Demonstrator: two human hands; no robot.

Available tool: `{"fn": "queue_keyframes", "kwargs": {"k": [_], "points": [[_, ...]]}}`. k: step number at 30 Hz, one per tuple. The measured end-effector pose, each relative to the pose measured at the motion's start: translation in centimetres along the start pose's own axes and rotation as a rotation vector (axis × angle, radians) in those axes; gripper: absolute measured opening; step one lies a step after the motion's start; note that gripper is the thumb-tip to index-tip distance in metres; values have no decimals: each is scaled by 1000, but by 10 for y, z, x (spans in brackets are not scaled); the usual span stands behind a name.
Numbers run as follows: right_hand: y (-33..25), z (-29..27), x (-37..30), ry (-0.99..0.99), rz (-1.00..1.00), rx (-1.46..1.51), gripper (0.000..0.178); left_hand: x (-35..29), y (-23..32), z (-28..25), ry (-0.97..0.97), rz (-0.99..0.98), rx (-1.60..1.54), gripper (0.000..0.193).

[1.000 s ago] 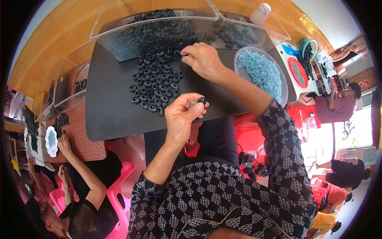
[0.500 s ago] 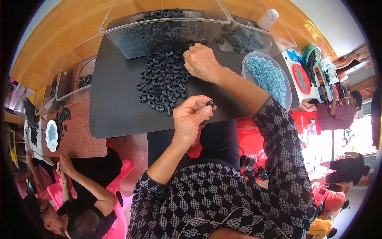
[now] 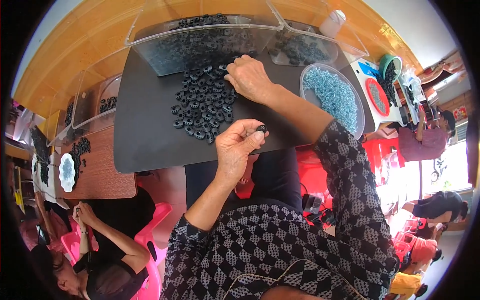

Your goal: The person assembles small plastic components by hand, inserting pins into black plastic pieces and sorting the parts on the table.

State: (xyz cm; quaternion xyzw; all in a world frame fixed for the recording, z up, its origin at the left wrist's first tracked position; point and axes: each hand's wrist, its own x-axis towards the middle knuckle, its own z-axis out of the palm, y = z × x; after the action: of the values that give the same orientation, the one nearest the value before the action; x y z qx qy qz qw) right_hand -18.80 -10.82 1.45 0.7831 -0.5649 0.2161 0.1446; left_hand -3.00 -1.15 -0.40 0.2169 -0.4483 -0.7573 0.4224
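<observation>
Between the thumb and fingers of my left hand (image 3: 235,145) is a small black plastic piece (image 3: 261,128) with a round end, held near the front edge of the dark table. My right hand (image 3: 248,79) is at the right side of a pile of small black oval plastic pieces (image 3: 202,105), its fingers curled downward. The back of that hand hides its fingertips, so anything they pinch is out of sight. The loose pieces lie spread on the table, up to the clear bin behind them.
A large clear bin (image 3: 210,47) of black pieces stands at the back. Another clear bin (image 3: 305,50) sits beside it. On the right, a round tub (image 3: 361,122) holds shiny pale-blue bits. A co-worker (image 3: 107,240) sits at a brown table (image 3: 112,165) on the left.
My right hand has shifted slightly left, against the pile's upper right side. My left hand has stayed nearly in place with the black piece.
</observation>
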Motion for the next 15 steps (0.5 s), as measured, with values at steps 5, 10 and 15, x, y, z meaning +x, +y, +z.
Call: {"fn": "queue_keyframes", "kwargs": {"k": [5,10,15], "points": [[-2,2,2,0,-19,-19,13,-1,0,0,5,-7,-6,16],[3,-6,-5,-18,-24,8,7,-2,-1,-1,12,-6,-22,17],[15,-16,-23,-120,76,33,13,-1,-2,-2,6,-6,-17,17]]}}
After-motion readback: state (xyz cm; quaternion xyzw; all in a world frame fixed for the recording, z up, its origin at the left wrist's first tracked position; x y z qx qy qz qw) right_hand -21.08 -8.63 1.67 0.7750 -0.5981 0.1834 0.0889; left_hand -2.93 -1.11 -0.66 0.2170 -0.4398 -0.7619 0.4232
